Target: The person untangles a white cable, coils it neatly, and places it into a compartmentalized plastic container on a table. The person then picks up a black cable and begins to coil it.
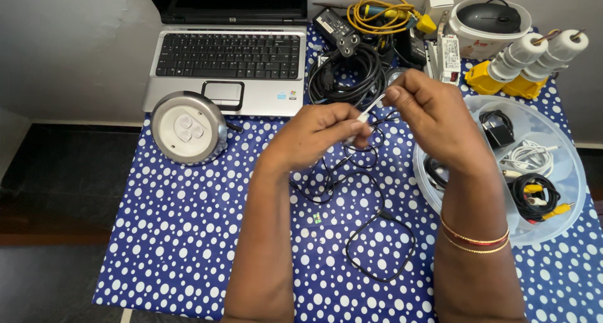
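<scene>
My left hand (320, 134) pinches a small white plug (362, 117) between thumb and fingers above the middle of the table. My right hand (433, 115) holds the thin white lead (375, 103) that runs up from that plug. A thin black cable (370, 229) hangs from under both hands and loops loosely over the blue cloth with white dots (188, 235). Which hand bears the black cable is hidden by the fingers.
A silver laptop (229, 65) sits at the back left, with a round silver device (187, 127) in front of it. A clear bowl (568, 172) at right holds several coiled cables. Behind lie a black cable bundle (345, 75), a yellow cable (377, 15), a white tub (493, 24) and two yellow-and-white spools (534, 59).
</scene>
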